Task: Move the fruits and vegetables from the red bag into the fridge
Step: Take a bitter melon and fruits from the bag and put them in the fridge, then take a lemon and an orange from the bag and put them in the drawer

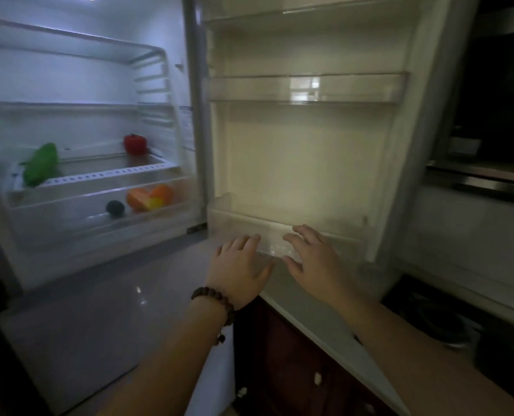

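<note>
two hands: left hand point(240, 265) and right hand point(316, 259) flat, fingers spread, holding nothing, on the door point(304, 163) bin, lower middle, probably to swing it shut
veg: pepper point(135, 144), greens point(41, 164), upper left

At centre right of the frame, the open fridge door point(307, 145) stands wide, its lowest bin point(279, 232) apparently bare beyond both hands. At lower left, a green vegetable point(41, 164) and red pepper point(135, 144) flank open shelf room.
</note>
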`<move>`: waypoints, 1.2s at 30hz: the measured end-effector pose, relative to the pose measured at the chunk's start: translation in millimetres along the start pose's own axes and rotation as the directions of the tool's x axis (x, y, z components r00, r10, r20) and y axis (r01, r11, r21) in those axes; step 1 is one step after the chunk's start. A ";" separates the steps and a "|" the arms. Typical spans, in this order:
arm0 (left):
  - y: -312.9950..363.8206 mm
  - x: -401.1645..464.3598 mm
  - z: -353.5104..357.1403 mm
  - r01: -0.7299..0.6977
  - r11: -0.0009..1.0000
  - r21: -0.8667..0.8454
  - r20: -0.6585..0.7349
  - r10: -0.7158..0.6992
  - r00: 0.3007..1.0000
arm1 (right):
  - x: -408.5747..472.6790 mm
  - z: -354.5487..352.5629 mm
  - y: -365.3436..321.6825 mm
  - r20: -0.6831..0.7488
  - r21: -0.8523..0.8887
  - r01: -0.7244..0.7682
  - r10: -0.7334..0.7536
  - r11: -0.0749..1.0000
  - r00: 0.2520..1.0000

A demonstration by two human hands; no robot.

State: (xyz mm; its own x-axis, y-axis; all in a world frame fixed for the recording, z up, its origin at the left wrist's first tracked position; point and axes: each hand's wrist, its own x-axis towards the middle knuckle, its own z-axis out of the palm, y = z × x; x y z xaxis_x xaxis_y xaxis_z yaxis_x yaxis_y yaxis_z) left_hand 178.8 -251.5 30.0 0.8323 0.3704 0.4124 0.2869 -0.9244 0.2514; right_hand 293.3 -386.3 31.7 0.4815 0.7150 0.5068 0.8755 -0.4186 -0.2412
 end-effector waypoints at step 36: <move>762.7 -361.9 180.7 -0.755 0.364 -0.546 0.159 0.929 0.333 | -787.7 -393.1 177.2 -0.453 -0.111 -0.992 0.885 0.059 0.103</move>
State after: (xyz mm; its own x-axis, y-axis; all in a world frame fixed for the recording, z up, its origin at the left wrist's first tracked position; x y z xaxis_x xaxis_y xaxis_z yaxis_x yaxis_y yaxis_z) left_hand 182.1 -1107.1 -85.7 0.6194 -0.7500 0.2323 -0.7826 -0.5663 0.2585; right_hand 53.5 -1243.8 -84.9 0.8069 -0.5505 0.2142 -0.4305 -0.7963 -0.4249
